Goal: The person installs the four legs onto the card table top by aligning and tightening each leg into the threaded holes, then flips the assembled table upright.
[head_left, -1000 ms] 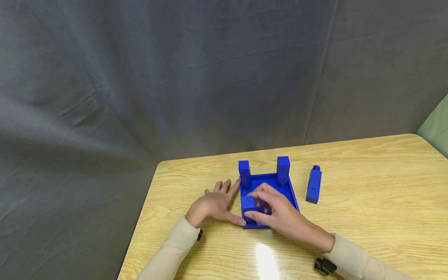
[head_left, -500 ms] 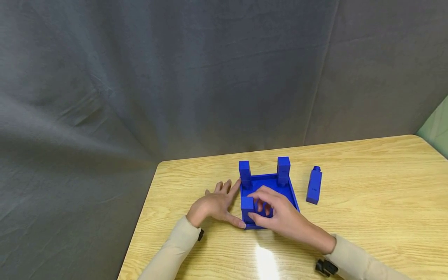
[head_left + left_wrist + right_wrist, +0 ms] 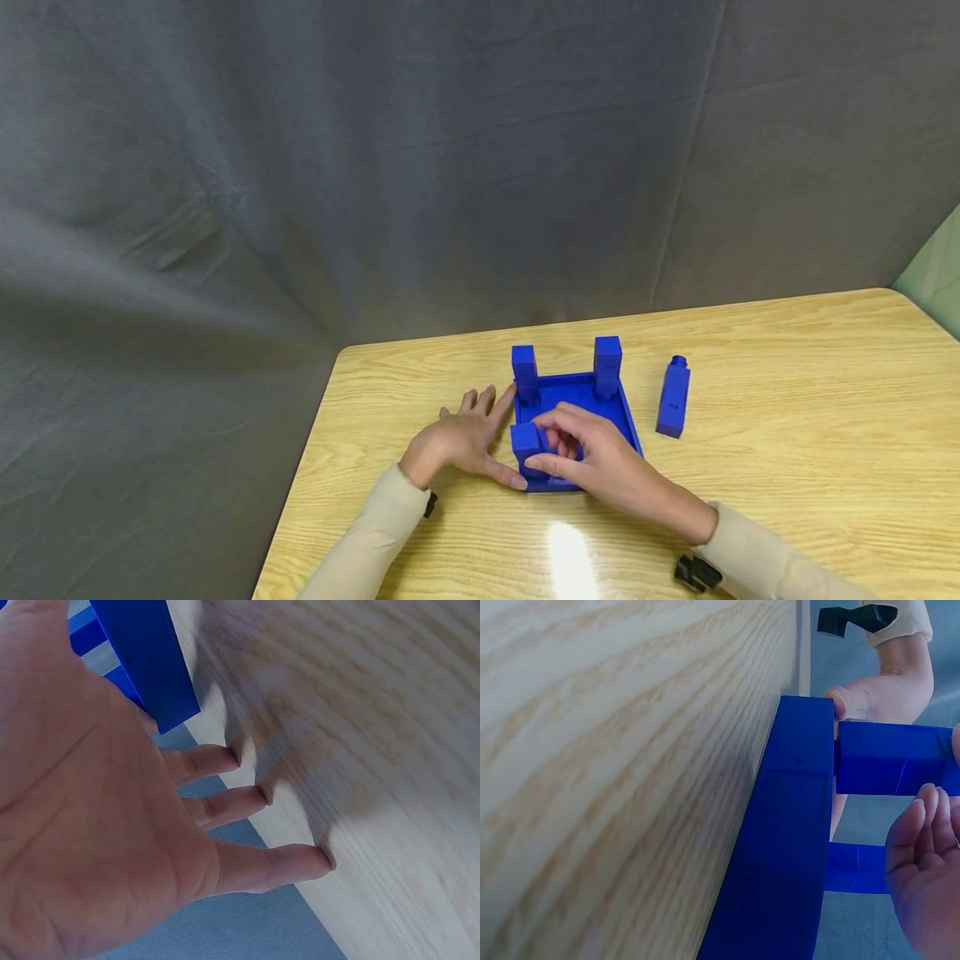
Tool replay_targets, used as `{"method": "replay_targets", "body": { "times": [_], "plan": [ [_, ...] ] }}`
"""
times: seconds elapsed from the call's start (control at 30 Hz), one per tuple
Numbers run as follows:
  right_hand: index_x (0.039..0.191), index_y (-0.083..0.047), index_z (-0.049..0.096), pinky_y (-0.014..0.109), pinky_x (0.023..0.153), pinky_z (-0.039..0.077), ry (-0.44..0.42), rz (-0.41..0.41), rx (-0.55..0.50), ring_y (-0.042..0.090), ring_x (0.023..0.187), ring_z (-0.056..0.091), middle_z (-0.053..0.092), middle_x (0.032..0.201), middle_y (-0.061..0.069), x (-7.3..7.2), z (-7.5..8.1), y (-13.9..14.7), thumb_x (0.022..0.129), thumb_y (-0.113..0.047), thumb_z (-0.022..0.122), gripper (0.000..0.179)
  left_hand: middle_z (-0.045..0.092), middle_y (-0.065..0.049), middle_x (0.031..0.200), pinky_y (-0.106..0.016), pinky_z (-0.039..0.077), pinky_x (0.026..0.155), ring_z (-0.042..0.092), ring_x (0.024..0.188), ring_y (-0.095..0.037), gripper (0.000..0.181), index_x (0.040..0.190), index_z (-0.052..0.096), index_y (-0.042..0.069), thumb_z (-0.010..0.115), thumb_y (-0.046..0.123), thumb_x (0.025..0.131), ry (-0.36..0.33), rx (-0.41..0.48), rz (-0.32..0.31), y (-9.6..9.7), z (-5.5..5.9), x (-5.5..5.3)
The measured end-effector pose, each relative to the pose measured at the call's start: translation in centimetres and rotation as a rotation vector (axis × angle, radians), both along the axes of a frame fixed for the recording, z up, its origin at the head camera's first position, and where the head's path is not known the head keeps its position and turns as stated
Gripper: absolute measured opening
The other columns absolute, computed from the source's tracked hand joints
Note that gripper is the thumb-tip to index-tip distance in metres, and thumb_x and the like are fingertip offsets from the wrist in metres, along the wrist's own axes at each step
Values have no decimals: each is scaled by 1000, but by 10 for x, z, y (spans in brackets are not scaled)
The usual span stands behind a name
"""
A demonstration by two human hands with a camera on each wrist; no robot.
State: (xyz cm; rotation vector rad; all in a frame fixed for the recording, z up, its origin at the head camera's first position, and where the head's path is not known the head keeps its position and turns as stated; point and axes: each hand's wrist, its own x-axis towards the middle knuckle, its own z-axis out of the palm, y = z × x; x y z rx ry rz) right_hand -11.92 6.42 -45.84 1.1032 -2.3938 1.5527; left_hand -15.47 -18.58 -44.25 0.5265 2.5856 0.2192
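A shallow blue square tabletop (image 3: 573, 386) lies with its rim upward on the table. Two blue square legs stand at its far corners, the left leg (image 3: 525, 371) and the right leg (image 3: 607, 365). At the near left corner, my right hand (image 3: 600, 450) pinches a third leg (image 3: 527, 442) between thumb and fingers; the right wrist view shows that leg (image 3: 892, 757) close against the rim. My left hand (image 3: 461, 437) has its fingers spread beside the tabletop, thumb at the near corner and index finger at the far one. Fingertips (image 3: 319, 859) of it rest on the wood.
A loose blue leg (image 3: 673, 400) with a threaded end lies right of the tabletop. The wooden table (image 3: 787, 417) backs onto a grey cloth (image 3: 487, 167) at the rear and left. Black wrist devices (image 3: 699, 572) sit by the sleeves.
The top of the near left leg has shifted slightly left and toward me. My right thumb and fingers have changed their hold on it. The left hand stays put.
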Motion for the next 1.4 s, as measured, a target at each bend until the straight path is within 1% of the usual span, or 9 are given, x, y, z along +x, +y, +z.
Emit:
{"method": "replay_targets", "body": {
  "times": [0.07,0.2,0.37,0.6,0.9,1.0,1.17,1.23,1.4],
  "plan": [
    [121,-16,76,28,66,54,-3,-8,-4,9,79,59,61,96,-6,0,0,0,98,-20,87,26,8,-17,182,-83,20,116,10,164,-48,143,176,-10,30,82,81,80,-3,-2,2,0,-1,0],
    [123,-19,76,28,66,55,-16,-18,14,11,80,62,64,100,-6,1,2,2,98,-22,87,28,6,-17,182,-83,19,117,7,164,-48,141,176,-11,32,80,82,81,-17,9,0,-1,-1,-1],
    [124,-22,74,28,64,55,-23,-3,21,8,78,63,66,100,-9,1,4,4,97,-23,88,30,3,-18,182,-84,18,117,5,164,-48,138,176,-12,32,78,81,84,-45,32,-23,-4,4,-3],
    [128,-16,76,27,64,55,17,13,4,10,79,62,65,99,-6,1,0,6,98,-17,87,32,4,-20,181,-84,18,117,5,164,-49,133,177,-9,29,78,77,87,-68,59,-27,-6,8,-4],
    [145,-14,67,29,63,54,-28,12,29,8,74,58,60,94,-4,1,1,5,98,-24,88,53,5,-21,181,-83,18,117,6,163,-50,133,177,-8,27,80,74,87,-67,58,-18,-4,10,-4],
    [140,-17,69,29,64,54,-47,11,40,9,74,58,60,93,-6,1,1,5,97,-27,88,48,5,-20,181,-83,18,117,7,163,-50,134,177,-8,27,80,74,87,-61,53,-17,-3,10,-5],
    [123,-19,70,28,67,54,-95,10,41,9,75,59,60,90,-10,1,0,3,99,-28,86,30,5,-19,181,-83,18,117,7,164,-49,134,177,-7,28,80,75,87,-59,53,-14,-3,8,-5],
    [120,-19,71,28,68,55,-80,4,35,9,76,60,59,92,-11,1,0,2,99,-27,86,27,5,-19,181,-83,18,117,7,164,-49,134,177,-7,28,80,75,87,-62,53,-12,-4,7,-4],
    [122,-24,73,28,68,55,-26,-32,40,11,81,60,59,101,-13,2,2,2,98,-26,88,29,5,-19,181,-83,19,117,7,163,-50,133,177,-8,29,79,75,87,-61,54,-16,-4,6,-4]
  ]
}}
